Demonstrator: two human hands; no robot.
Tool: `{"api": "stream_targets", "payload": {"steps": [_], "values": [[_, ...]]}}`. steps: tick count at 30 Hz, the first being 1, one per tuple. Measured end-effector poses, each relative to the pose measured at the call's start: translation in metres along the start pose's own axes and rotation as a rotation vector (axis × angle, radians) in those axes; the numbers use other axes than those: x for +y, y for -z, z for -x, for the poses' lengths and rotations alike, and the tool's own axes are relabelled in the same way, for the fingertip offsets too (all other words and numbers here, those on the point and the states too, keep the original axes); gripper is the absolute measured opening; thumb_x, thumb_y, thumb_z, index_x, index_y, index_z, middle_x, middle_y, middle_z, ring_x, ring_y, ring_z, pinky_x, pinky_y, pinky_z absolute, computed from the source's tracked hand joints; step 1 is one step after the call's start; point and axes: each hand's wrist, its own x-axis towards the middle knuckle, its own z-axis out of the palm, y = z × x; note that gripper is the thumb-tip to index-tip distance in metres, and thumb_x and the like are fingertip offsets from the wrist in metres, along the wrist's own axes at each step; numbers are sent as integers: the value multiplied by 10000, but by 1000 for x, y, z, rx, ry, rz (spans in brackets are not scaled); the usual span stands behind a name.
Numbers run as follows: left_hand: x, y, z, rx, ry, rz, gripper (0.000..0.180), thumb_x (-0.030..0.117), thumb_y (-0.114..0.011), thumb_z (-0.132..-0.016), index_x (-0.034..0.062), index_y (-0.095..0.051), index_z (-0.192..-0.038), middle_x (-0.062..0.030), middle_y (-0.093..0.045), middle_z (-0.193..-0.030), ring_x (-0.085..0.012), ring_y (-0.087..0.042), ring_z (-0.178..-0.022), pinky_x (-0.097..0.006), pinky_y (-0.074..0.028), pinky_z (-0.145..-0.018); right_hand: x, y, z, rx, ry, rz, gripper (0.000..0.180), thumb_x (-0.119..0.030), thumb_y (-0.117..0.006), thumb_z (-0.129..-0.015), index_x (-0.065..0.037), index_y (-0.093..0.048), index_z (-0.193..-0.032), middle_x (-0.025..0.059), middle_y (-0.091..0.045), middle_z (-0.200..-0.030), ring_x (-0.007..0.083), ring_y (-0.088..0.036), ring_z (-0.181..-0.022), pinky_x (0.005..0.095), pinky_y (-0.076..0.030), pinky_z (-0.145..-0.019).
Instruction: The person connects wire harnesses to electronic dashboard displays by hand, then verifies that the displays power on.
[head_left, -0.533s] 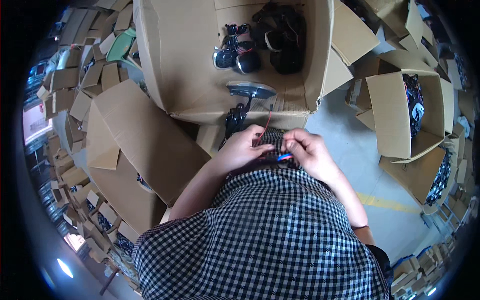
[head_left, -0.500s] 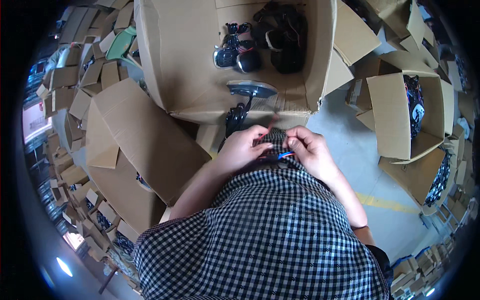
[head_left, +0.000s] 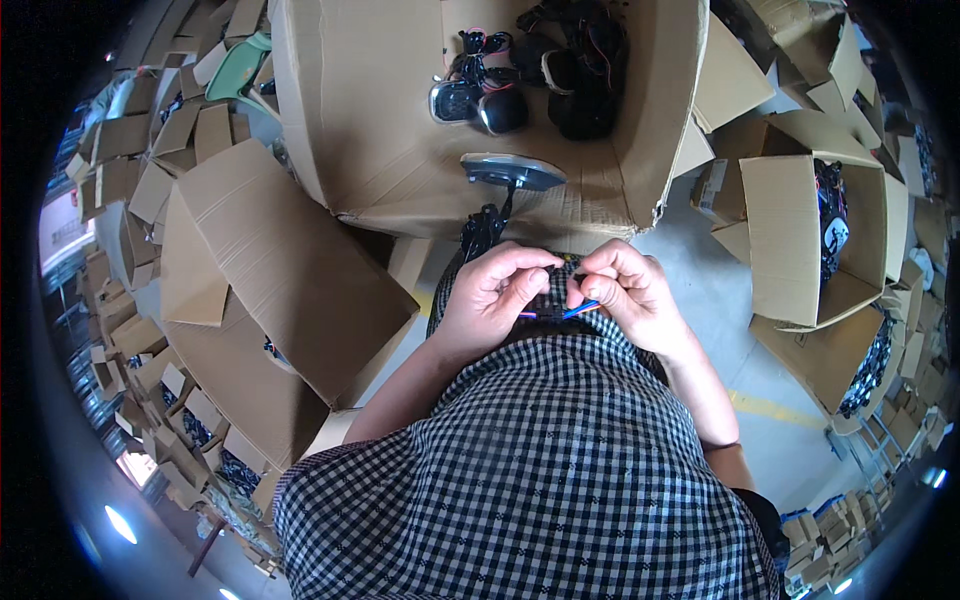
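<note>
My left hand [head_left: 497, 298] and my right hand [head_left: 632, 298] face each other above my lap, fingers curled into pinches. A small black connector [head_left: 552, 312] lies low between them, with blue and reddish wires [head_left: 580, 310] running from it under my right fingers. What the left fingertips pinch is too small to make out. Just beyond the left hand hangs a bundled black cable [head_left: 483, 230]. It leads up to an oval black part with a silvery rim [head_left: 513, 172], resting by the near wall of the open cardboard box [head_left: 370, 110].
Inside the box are rounded black parts [head_left: 502, 110] with tied cables. Cardboard cartons [head_left: 290, 260] crowd the left side. At right, an open carton [head_left: 785, 240] holds black cabled parts. A green chair [head_left: 240, 70] stands far left. Checked cloth [head_left: 520, 450] covers my lap.
A thin red wire near the left fingertips no longer shows. My left hand has turned, its thumb and index now reaching toward the right fingertips. The view has shifted slightly.
</note>
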Motion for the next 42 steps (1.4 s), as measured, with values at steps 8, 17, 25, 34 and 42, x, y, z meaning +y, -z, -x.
{"api": "stream_targets", "payload": {"steps": [8, 17, 25, 34, 42], "values": [[-5, 6, -8, -95, -110, -131, 124, 61, -562, -853, 6, -612, -952, -69, -583, -859, -150, -553, -776, -251, -442, -672, -1, 2, -7, -23, -19, 227, 164, -167, -521, -900, -10, -497, -939, 55, -621, -744, 114, -606, -734, 245, -486, -671], [0, 3, -11, -66, -128, -147, 131, 26, -609, -804, 16, -631, -932, -74, -612, -856, -173, -573, -774, -267, -459, -684, 4, 3, -10, -81, -29, 131, 148, -160, -492, -916, -14, -486, -941, 58, -619, -751, 111, -593, -715, 247, -474, -646], [-3, 7, -8, -62, -167, -324, 142, 20, -634, -779, 9, -636, -921, -83, -614, -832, -187, -585, -744, -272, -473, -649, 8, -4, -8, 42, 13, 291, 144, -161, -514, -902, -21, -520, -868, 33, -603, -701, 110, -608, -686, 248, -480, -613], [-6, 17, -12, -104, -343, -348, 120, 65, -675, -734, 31, -644, -845, -85, -597, -728, -211, -580, -630, -298, -466, -566, 8, -8, -14, -58, -224, 60, 114, -119, -532, -891, -8, -509, -890, 32, -595, -779, 77, -562, -737, 215, -460, -677], [-36, 92, -112, 295, 640, -895, 682, 610, -368, -854, -1, -551, -1096, -89, -624, -766, -172, -621, -674, -265, -484, -664, 3, -29, -17, -236, -126, 319, 68, -77, -568, -846, -26, -560, -892, 49, -619, -760, 141, -620, -729, 250, -474, -643]]}}
